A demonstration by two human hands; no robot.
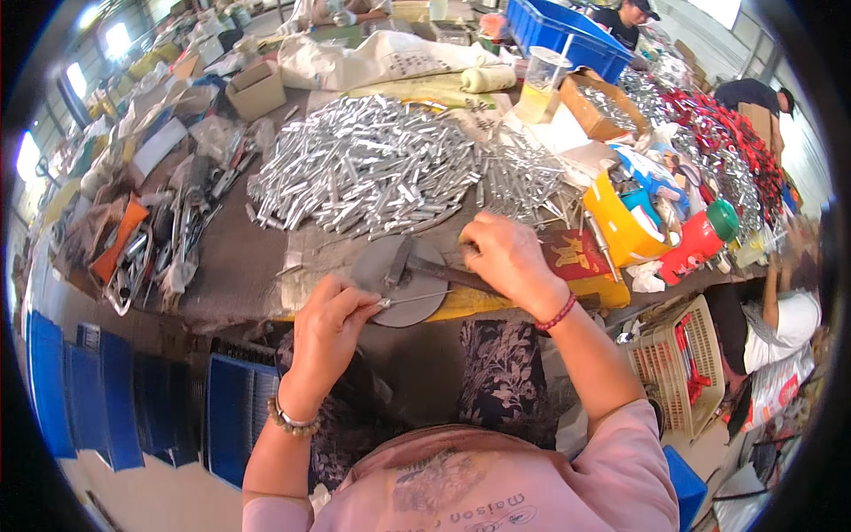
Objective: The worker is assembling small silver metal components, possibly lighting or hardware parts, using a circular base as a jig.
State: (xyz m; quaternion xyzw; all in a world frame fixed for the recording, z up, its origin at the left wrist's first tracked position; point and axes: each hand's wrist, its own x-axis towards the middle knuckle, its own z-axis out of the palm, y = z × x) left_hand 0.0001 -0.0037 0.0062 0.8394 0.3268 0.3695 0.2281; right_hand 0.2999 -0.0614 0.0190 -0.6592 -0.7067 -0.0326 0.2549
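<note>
My left hand (330, 321) pinches a thin metal rod (418, 296), which has a thicker silvery end at my fingertips and points right over a round grey metal plate (370, 262). A hammer (401, 259) lies on this plate, its handle running right to beneath my right hand (510, 257). The fingers of that hand are curled together above the handle; what they hold, if anything, is too small to make out. Just beyond the plate spreads a big heap of short silvery metal tubes (363, 164). Thinner metal pins (523, 177) are piled to its right.
Tools (182, 222) clutter the table's left side. At right stand a yellow container (620, 222), a red bottle with a green cap (700, 239) and a plastic cup (539, 84). Below are a beige basket (683, 372) and blue crates (239, 403). Other people work farther off.
</note>
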